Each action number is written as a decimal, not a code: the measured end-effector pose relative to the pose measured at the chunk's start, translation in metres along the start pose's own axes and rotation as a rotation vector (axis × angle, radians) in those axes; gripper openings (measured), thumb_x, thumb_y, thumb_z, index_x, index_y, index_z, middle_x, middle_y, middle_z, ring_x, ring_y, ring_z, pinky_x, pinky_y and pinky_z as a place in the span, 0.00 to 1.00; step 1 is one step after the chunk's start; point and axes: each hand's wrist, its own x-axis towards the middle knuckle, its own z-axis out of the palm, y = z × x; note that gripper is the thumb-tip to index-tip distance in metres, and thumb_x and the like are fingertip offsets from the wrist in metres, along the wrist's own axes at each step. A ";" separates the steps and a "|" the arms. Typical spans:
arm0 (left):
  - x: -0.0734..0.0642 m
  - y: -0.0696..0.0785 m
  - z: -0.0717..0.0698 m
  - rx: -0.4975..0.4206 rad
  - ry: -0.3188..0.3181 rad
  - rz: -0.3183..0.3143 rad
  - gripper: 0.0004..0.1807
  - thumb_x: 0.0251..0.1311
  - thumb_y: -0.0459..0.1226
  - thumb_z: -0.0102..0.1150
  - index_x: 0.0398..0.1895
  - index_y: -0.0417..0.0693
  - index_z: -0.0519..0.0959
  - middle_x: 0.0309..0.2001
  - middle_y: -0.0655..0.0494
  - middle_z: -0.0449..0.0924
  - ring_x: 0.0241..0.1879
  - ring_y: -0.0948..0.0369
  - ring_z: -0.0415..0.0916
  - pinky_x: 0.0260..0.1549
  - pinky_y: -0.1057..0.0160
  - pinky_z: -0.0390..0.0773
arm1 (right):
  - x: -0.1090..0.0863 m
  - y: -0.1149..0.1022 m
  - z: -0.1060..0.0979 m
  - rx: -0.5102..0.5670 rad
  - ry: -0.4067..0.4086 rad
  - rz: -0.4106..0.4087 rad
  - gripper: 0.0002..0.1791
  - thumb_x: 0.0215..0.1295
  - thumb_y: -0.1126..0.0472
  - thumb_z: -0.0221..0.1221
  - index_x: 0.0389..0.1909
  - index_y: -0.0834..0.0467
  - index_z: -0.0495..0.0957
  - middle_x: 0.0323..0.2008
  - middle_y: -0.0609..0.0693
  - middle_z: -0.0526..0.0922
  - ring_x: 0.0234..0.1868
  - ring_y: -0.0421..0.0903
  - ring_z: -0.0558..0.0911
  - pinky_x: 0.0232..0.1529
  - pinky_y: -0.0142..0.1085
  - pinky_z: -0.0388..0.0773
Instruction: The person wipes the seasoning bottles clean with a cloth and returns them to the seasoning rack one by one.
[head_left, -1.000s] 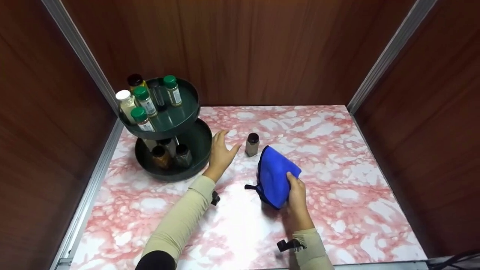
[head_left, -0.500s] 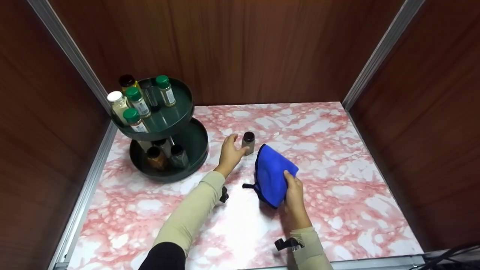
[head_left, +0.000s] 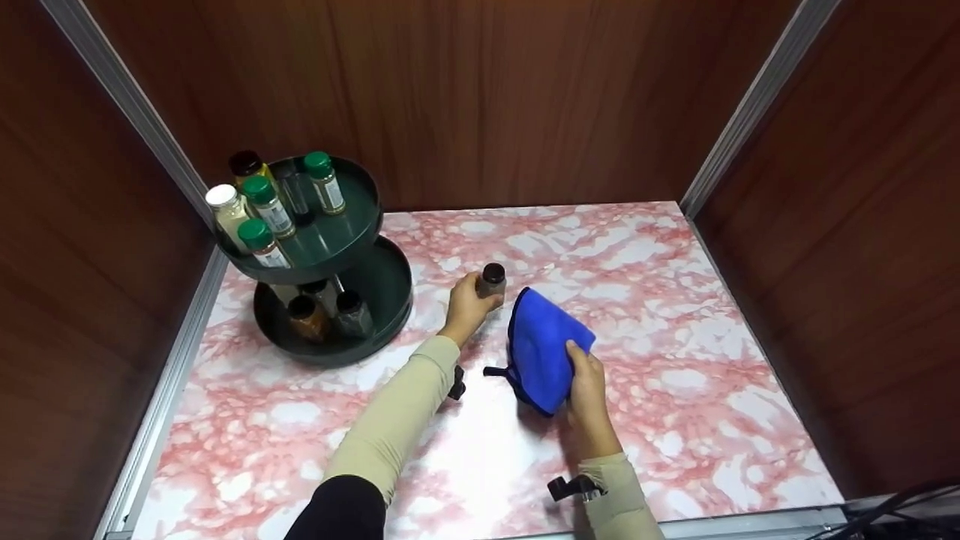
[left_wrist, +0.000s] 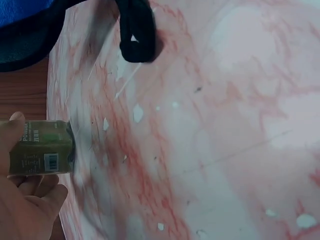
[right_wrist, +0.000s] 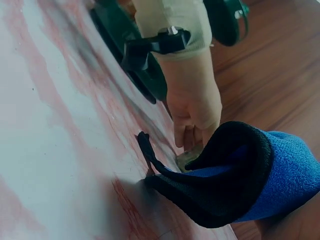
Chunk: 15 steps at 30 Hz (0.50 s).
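Observation:
My left hand (head_left: 465, 306) grips a small spice jar (head_left: 492, 283) with a dark lid, near the middle of the tabletop. In the left wrist view the thumb and curled fingers lie round the jar's label (left_wrist: 42, 147), which shows a barcode and the word "POWDER"; its base is at the table surface, and I cannot tell whether it touches. To the right, my right hand (head_left: 589, 386) holds a folded blue cloth (head_left: 546, 346) with black edging and a black loop (head_left: 496, 371), thumb on top. The cloth hides most of the right fingers.
A dark green two-tier turntable rack (head_left: 360, 259) stands at the left. Its upper tier carries several spice jars with green, white and dark lids; darker-lidded jars stand below. Brown wood-look panels (head_left: 510, 105) enclose the pink-and-white marbled table (head_left: 675, 375) at back and sides.
My left hand has moved right from beside the rack to the spice jar and now grips it. My right hand keeps holding the blue cloth in about the same place. The view shifted slightly.

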 end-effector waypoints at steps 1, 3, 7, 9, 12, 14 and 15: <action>0.000 0.000 0.000 -0.003 0.006 0.004 0.27 0.53 0.38 0.77 0.57 0.41 0.79 0.50 0.46 0.83 0.53 0.51 0.80 0.57 0.57 0.77 | 0.000 0.000 0.000 -0.001 -0.001 0.000 0.19 0.76 0.55 0.54 0.50 0.70 0.79 0.36 0.52 0.89 0.40 0.46 0.88 0.47 0.38 0.84; 0.001 0.000 -0.001 -0.014 0.015 0.009 0.25 0.53 0.37 0.76 0.55 0.41 0.81 0.48 0.46 0.84 0.51 0.52 0.81 0.55 0.57 0.78 | 0.001 0.000 0.001 -0.003 0.003 0.001 0.19 0.76 0.56 0.54 0.50 0.70 0.79 0.36 0.52 0.89 0.39 0.46 0.88 0.46 0.38 0.84; 0.000 0.001 -0.005 -0.030 0.017 0.008 0.23 0.52 0.35 0.76 0.52 0.41 0.82 0.45 0.48 0.86 0.48 0.53 0.81 0.53 0.58 0.79 | 0.002 0.000 0.001 -0.008 0.009 0.008 0.20 0.76 0.55 0.55 0.51 0.71 0.79 0.36 0.53 0.89 0.40 0.47 0.88 0.46 0.39 0.85; -0.001 0.001 -0.007 -0.039 0.012 0.009 0.23 0.51 0.35 0.76 0.51 0.41 0.82 0.45 0.48 0.86 0.47 0.54 0.81 0.52 0.58 0.79 | 0.002 0.001 0.000 -0.013 0.008 0.017 0.21 0.76 0.55 0.55 0.52 0.71 0.78 0.37 0.53 0.89 0.40 0.47 0.88 0.46 0.40 0.85; -0.003 0.002 -0.012 -0.039 0.012 0.030 0.22 0.52 0.35 0.77 0.51 0.42 0.83 0.44 0.49 0.86 0.47 0.55 0.82 0.51 0.58 0.79 | 0.002 0.002 -0.001 -0.017 0.001 0.014 0.22 0.76 0.54 0.54 0.54 0.71 0.77 0.38 0.54 0.89 0.41 0.48 0.88 0.47 0.40 0.85; -0.006 0.004 -0.016 -0.049 0.015 0.046 0.21 0.52 0.36 0.77 0.50 0.42 0.83 0.44 0.49 0.86 0.47 0.55 0.81 0.50 0.58 0.79 | 0.002 0.002 -0.002 -0.020 0.002 0.015 0.22 0.77 0.54 0.54 0.55 0.71 0.76 0.39 0.54 0.88 0.42 0.48 0.87 0.48 0.40 0.84; -0.008 0.004 -0.018 -0.053 0.014 0.052 0.21 0.52 0.37 0.78 0.49 0.43 0.83 0.43 0.50 0.86 0.46 0.55 0.81 0.49 0.58 0.79 | 0.003 0.002 -0.002 -0.022 0.007 0.011 0.22 0.77 0.55 0.54 0.55 0.72 0.76 0.39 0.54 0.88 0.42 0.48 0.87 0.49 0.40 0.84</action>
